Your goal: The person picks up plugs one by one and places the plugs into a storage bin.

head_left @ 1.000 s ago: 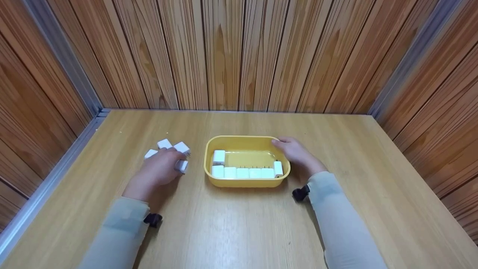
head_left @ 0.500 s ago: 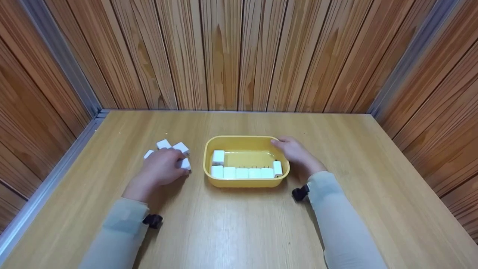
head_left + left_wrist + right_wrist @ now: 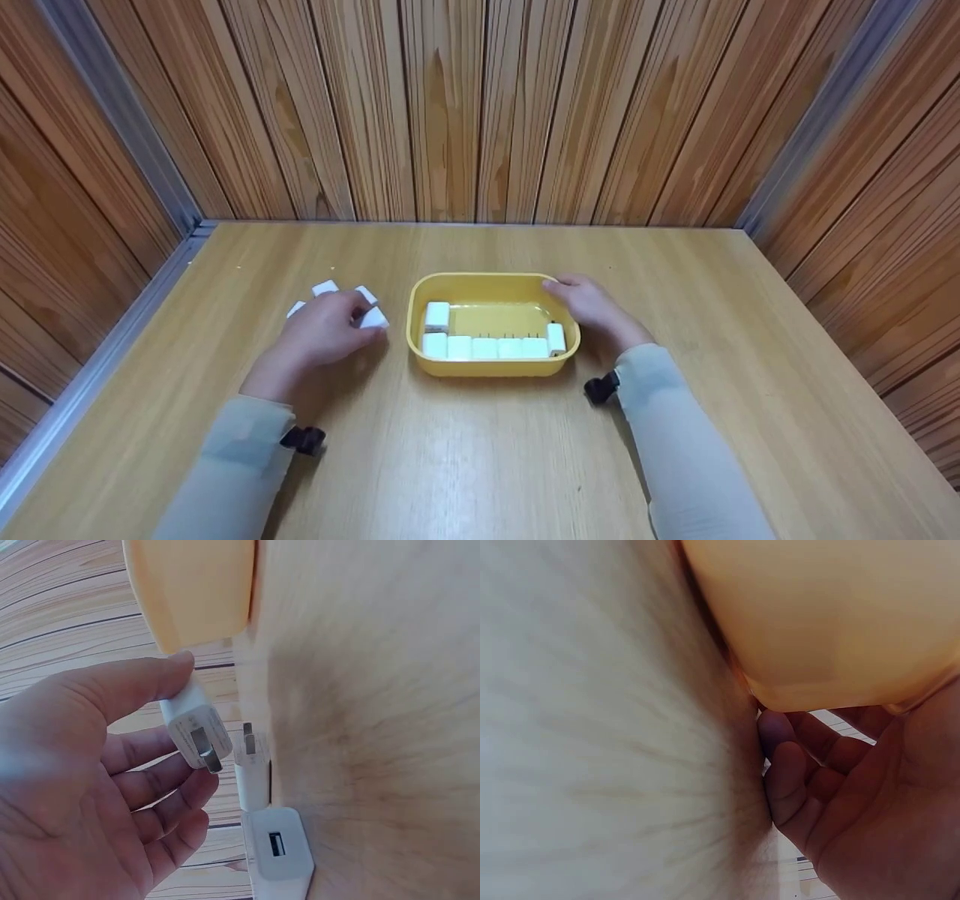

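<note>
My left hand (image 3: 321,330) pinches a white USB charger (image 3: 193,720) between thumb and fingers, its metal prongs facing the wrist camera. Other white chargers lie on the table around that hand: one shows its USB port (image 3: 277,844), another its prongs (image 3: 250,741). In the head view they are partly hidden by the fingers. My right hand (image 3: 596,309) grips the right end of a yellow plastic container (image 3: 491,367), thumb over the rim and fingers outside the wall. Inside the container, several chargers (image 3: 486,348) form a row along the near wall, and one more (image 3: 437,315) sits behind its left end.
The wooden table (image 3: 450,457) meets a wood-panelled wall (image 3: 450,112) at the back. More panelled walls with grey metal edging (image 3: 142,127) stand at both sides. Tiny pale specks (image 3: 332,268) lie on the table beyond the left hand.
The charger in the left hand has turned and moved slightly right, away from the others. The right hand keeps its hold on the container, which stays in place.
</note>
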A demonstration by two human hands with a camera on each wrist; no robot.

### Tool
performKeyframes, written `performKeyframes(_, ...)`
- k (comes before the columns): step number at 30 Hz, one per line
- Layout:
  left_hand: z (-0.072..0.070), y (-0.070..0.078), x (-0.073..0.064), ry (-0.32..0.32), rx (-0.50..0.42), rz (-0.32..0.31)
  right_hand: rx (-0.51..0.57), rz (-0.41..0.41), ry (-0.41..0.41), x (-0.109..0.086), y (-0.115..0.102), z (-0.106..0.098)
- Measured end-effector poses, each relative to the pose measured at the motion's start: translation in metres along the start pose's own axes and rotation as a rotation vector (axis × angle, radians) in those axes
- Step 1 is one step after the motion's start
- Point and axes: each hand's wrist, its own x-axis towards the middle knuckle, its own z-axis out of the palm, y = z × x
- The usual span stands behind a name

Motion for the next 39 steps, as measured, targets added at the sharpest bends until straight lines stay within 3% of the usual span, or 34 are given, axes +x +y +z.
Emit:
performKeyframes(4,-0.003,0.003,0.0,-0.005,-0.062,-0.027,0.006,0.002,-0.012,-0.001,-0.002,0.0)
performKeyframes(11,-0.006,0.009,0.002,0.043,-0.065,0.017,-0.134,-0.15,0.016,0.005,-0.001,-0.002)
performKeyframes(24,-0.006,0.031,0.007,0.064,-0.197,-0.036,-0.033,-0.075,0.002,0.001,0.0,0.0)
performKeyframes(30,-0.002,0.041,0.012,0.076,-0.211,0.018,0.027,-0.008,-0.002,-0.002,0.001,0.0)
performKeyframes(39,0.007,0.058,0.016,0.116,-0.234,0.104,0.005,-0.02,0.002,0.001,-0.001,0.001)
